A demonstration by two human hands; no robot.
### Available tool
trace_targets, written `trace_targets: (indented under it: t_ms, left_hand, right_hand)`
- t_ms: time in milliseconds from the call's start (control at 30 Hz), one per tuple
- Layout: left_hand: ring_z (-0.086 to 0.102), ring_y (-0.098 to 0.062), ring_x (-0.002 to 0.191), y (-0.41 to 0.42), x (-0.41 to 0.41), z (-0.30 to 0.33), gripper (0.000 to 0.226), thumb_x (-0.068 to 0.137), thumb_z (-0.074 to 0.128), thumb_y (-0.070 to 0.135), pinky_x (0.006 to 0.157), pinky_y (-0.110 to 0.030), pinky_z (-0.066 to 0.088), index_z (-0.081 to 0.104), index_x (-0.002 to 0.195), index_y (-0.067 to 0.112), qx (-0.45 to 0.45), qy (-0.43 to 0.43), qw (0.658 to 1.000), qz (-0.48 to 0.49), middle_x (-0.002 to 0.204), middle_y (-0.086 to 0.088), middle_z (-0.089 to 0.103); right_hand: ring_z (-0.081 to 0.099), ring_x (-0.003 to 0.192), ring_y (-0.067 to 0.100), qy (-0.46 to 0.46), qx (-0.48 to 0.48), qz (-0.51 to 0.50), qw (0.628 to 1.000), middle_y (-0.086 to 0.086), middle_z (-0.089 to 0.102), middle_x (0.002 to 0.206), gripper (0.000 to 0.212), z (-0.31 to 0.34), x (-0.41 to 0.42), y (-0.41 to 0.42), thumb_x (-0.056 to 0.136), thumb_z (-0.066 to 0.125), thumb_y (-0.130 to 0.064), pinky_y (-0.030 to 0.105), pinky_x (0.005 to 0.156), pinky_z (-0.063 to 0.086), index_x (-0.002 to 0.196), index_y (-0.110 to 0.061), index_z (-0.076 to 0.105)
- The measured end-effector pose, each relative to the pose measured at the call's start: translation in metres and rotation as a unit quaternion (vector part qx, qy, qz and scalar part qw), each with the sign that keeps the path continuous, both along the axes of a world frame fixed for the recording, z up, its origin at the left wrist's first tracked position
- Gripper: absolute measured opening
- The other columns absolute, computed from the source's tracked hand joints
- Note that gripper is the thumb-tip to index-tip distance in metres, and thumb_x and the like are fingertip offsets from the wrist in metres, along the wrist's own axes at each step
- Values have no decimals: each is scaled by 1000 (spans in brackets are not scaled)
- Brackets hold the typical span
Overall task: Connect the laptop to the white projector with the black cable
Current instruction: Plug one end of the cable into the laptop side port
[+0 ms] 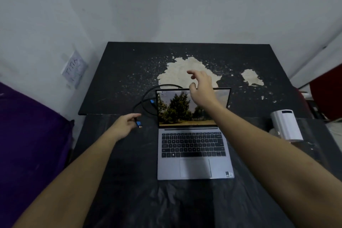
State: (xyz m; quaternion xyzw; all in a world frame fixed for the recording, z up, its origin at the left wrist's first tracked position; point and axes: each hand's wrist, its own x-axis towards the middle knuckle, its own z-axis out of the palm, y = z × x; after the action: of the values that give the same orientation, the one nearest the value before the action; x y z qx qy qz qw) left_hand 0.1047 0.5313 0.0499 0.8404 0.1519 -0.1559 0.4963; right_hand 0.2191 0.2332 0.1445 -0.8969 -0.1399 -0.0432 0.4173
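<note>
Laptop [194, 146] sits open near the front middle of the dark table [118, 163], keyboard toward the person and lit screen facing them, its long sides running left to right. Just off its left edge, the left hand [125, 124] pinches one end of the black cable [146, 98], the blue-tipped plug [139, 123] pointing down and right toward the laptop's left side, close to it but not touching. That makes the left hand the nearer one for plugging in there, I judge; whether a port sits on that edge cannot be seen. The white projector [286, 126] stands at the right, well apart from that plug. Farther back, the cable loops behind the screen, its second blue plug [152, 101] lying by the screen's upper left corner. The right hand [200, 87] hovers above the screen's top edge, fingers spread and empty.
</note>
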Motion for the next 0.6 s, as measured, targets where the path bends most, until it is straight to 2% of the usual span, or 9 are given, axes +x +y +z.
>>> trace_targets:
  t_ms: [33,100,167,233,367,467,533,600]
  left_hand:
    - [64,-13,95,0,-5,2,31,92,60,3,76,-18,47,65,118,20,65,-29,997,-29,104,-4,66]
    - [58,-26,94,-1,-11,7,19,92,63,12,79,-29,43,69,110,11,186,-96,975,-73,96,-8,60]
    - [49,-33,95,-5,-14,13,20,93,63,20,84,-40,42,70,101,4,267,-133,950,-94,96,-15,55]
    - [47,-33,98,-11,-17,20,24,97,56,22,88,-43,41,65,95,0,269,-141,947,-109,100,-16,54]
    - [59,-26,77,-24,-33,29,31,100,41,41,71,-45,47,50,80,19,171,-61,973,-142,84,-9,60]
    - [56,-17,68,-34,-49,18,37,97,37,52,65,-44,46,44,74,24,224,-53,950,-210,75,-5,58]
    - [54,-16,70,-37,-57,6,39,99,34,51,69,-44,43,46,74,23,273,-60,927,-249,73,0,56]
    - [57,-21,78,-39,-62,-8,35,100,35,47,76,-43,41,50,79,22,295,-49,915,-269,79,0,61]
  right_hand:
    - [40,115,16,-12,5,-1,1000,-2,51,115,47,-3,-14,-4,91,45,-2,30,96,36,133,-22,54]
    - [42,113,16,-27,10,0,1000,-4,50,113,45,-15,-42,-15,90,45,0,29,94,38,129,-22,55]
    - [43,110,16,-22,12,-6,1000,-5,50,111,44,-32,-68,-28,89,45,1,29,93,39,125,-22,56]
    - [42,110,16,5,-16,-16,1000,-2,52,113,43,-56,-93,-43,88,47,1,32,95,40,124,-21,56]
    - [42,114,22,95,-68,-36,993,6,53,120,42,-108,-138,-82,89,48,1,42,99,41,126,-15,58]
    - [43,116,29,148,-107,-68,981,11,55,124,45,-136,-163,-106,86,50,1,48,102,39,128,-14,58]
    - [45,114,34,169,-128,-86,974,14,56,127,47,-147,-174,-118,85,50,1,47,101,39,128,-13,58]
    - [45,112,35,184,-139,-97,968,15,56,127,46,-157,-182,-128,86,50,0,45,99,39,129,-12,58]
